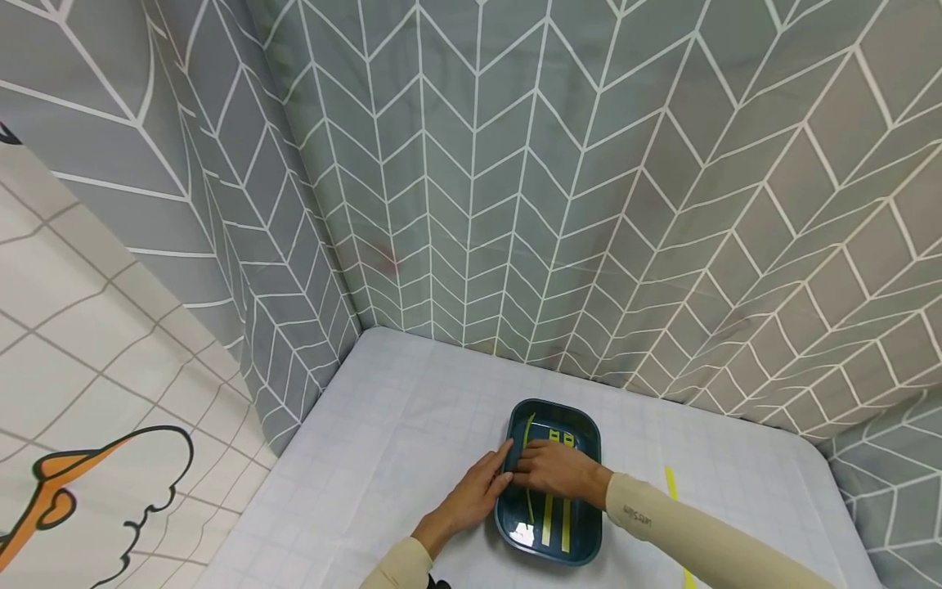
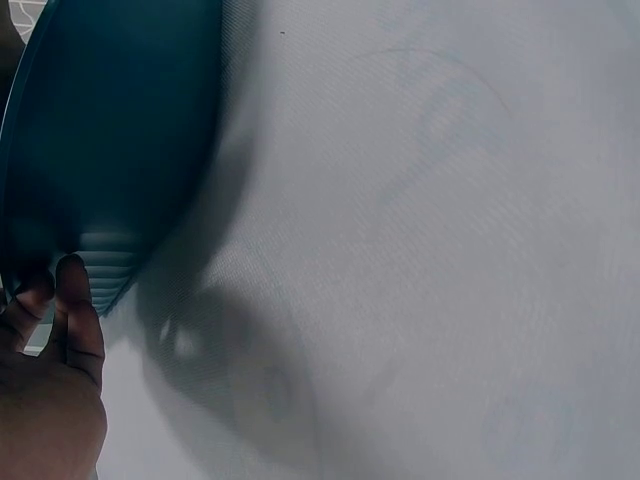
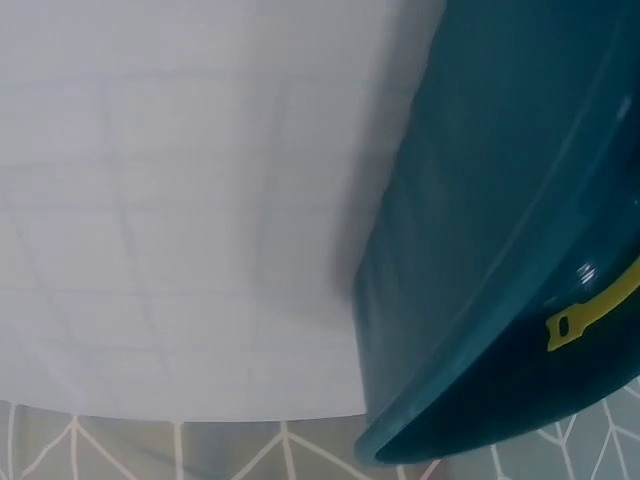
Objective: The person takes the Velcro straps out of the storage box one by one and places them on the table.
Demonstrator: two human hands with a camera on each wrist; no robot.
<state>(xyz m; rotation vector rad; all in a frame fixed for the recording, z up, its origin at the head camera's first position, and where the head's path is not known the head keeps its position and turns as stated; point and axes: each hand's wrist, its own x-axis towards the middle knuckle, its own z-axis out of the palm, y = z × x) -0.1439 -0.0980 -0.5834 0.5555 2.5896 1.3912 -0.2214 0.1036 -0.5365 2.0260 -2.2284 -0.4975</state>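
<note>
The right hand point(image 1: 553, 470) reaches into the tray point(image 1: 588, 532), across three yellow strips point(image 1: 566, 523); whether it pinches one, I cannot tell. The left hand point(image 1: 471, 497), finger and thumb apart, touches the left rim. Another strip point(image 1: 670, 483) remains outside, right.

We seem to be in a small curtained-off corner, perhaps in a home: patterned curtains point(image 1: 471, 180) hang close round a cloth-covered table point(image 1: 412, 425), near a cartoon drawing point(image 1: 110, 491).

Chevron-patterned curtain point(image 1: 530, 180), white table point(image 1: 412, 409), cartoon print point(image 1: 110, 487)
</note>
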